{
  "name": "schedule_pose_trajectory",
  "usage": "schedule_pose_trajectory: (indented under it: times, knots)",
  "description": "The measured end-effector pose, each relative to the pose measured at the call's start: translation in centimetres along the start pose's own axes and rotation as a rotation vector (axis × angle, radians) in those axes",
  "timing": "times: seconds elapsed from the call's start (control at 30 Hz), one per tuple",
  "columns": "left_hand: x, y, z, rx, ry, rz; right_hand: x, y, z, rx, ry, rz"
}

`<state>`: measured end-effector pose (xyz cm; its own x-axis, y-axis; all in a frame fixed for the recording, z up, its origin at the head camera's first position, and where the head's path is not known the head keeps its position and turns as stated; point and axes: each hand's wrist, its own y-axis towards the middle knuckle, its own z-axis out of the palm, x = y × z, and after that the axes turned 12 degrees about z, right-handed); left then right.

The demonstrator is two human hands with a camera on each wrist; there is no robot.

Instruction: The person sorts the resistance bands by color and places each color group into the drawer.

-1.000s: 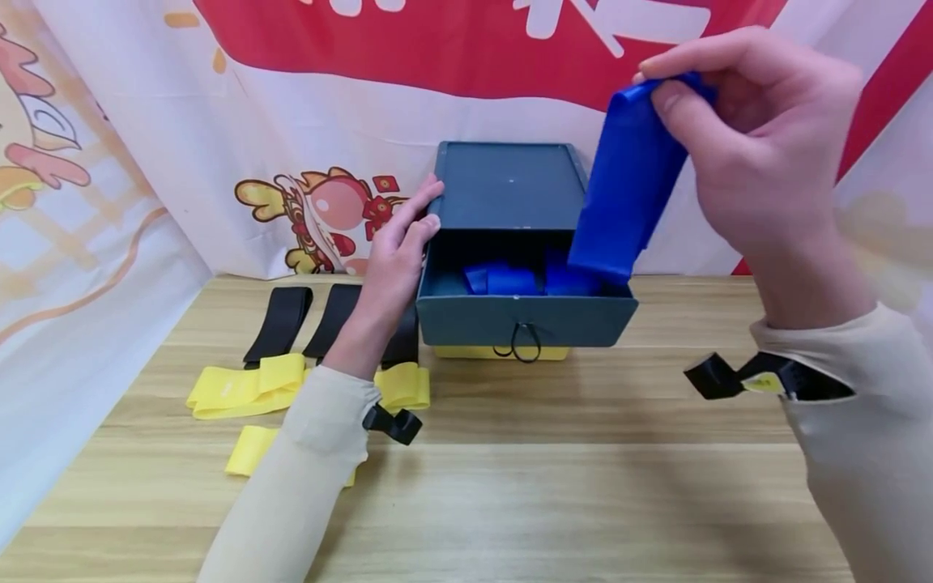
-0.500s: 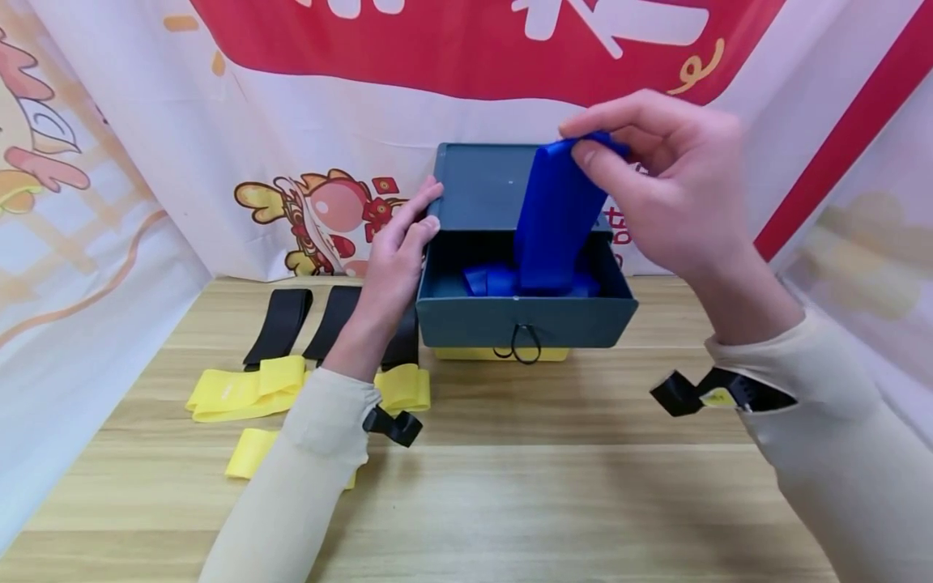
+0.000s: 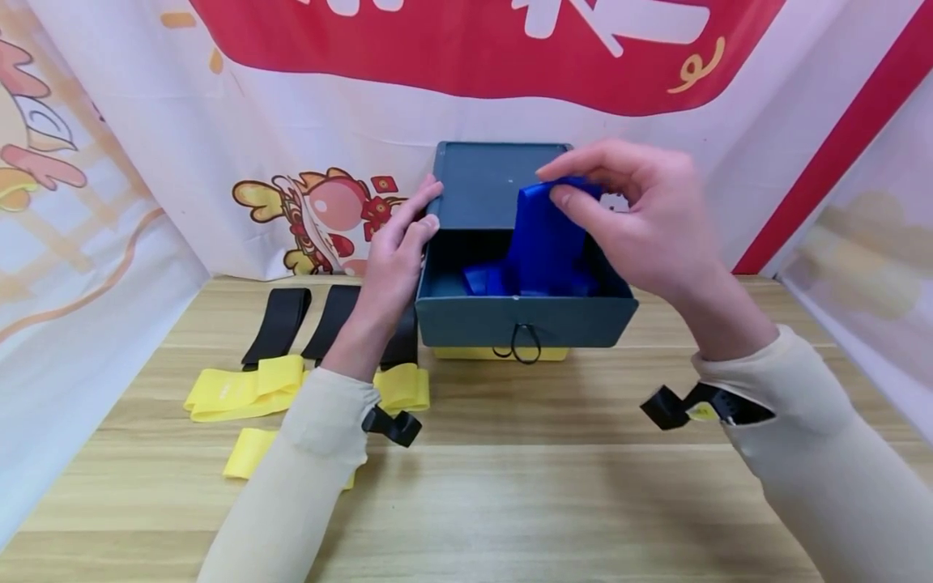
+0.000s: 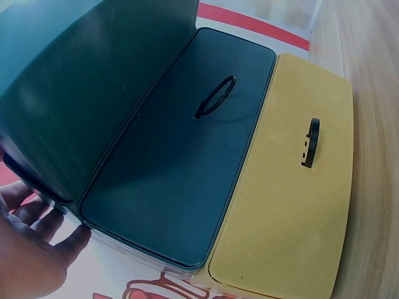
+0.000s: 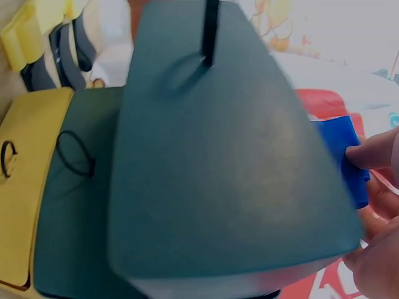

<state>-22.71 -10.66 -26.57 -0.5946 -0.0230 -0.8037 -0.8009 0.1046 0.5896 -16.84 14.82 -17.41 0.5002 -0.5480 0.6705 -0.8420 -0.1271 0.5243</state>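
Note:
A small drawer unit point(image 3: 503, 188) stands at the back of the table, its dark green top drawer point(image 3: 525, 321) pulled out. Thumb and fingers of my right hand point(image 3: 641, 219) pinch the upper end of a folded blue elastic band point(image 3: 548, 239), which hangs down into that drawer. More blue band material point(image 3: 487, 280) lies inside; the drawer's front wall hides its lower part. My left hand point(image 3: 394, 271) rests along the unit's left side, fingers extended, fingertips at its edge. In the left wrist view, the closed second green drawer point(image 4: 168, 156) and yellow bottom drawer point(image 4: 287, 199) show.
Several folded bands lie left of the unit: black bands point(image 3: 277, 324) behind, yellow bands point(image 3: 244, 393) in front, partly covered by my left arm. Black loop pulls point(image 3: 526, 343) stick out from the drawer fronts. A printed cloth point(image 3: 328, 105) hangs close behind the unit.
My right hand has moved left and down, bringing the blue band from above the drawer's right side into the drawer. The left hand has stayed in place.

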Motion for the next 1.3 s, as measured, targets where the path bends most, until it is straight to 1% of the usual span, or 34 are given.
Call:
schedule_pose_trajectory:
  times: [0.07, 0.23, 0.3, 0.43, 0.63, 0.87, 1.0, 1.1, 1.2, 1.3]
  knots:
    - [0.0, 0.0, 0.0, -0.002, 0.002, -0.002, -0.4, 0.1, 0.2, 0.023, -0.044, 0.023]
    - [0.1, 0.0, 0.0, 0.0, -0.004, 0.007, -1.5, 0.0, 0.3, 0.126, -0.099, 0.063]
    - [0.1, 0.0, 0.0, 0.001, -0.003, 0.011, -1.7, -0.1, 0.2, 0.172, -0.123, 0.061]
    - [0.0, 0.0, 0.0, 0.002, 0.002, 0.015, -2.1, -0.5, -0.1, 0.241, -0.171, 0.025]
    - [0.0, 0.0, 0.0, 0.005, 0.0, 0.015, -2.5, -0.8, -0.3, 0.295, -0.201, 0.013]
    - [0.1, 0.0, 0.0, 0.004, -0.003, 0.016, -2.7, -0.9, -0.7, 0.336, -0.193, 0.005]
    - [0.1, 0.0, 0.0, 0.004, -0.002, 0.015, -3.0, -0.9, -0.7, 0.325, -0.187, 0.014]
    - [0.1, 0.0, 0.0, 0.002, -0.003, 0.013, -3.1, -1.2, -0.7, 0.287, -0.159, 0.004]
    - [0.1, 0.0, 0.0, 0.001, -0.006, 0.01, -3.1, -1.9, -0.6, 0.216, -0.095, -0.005]
    - [0.1, 0.0, 0.1, -0.001, -0.013, 0.012, -2.7, -2.9, -0.4, 0.111, -0.018, 0.005]
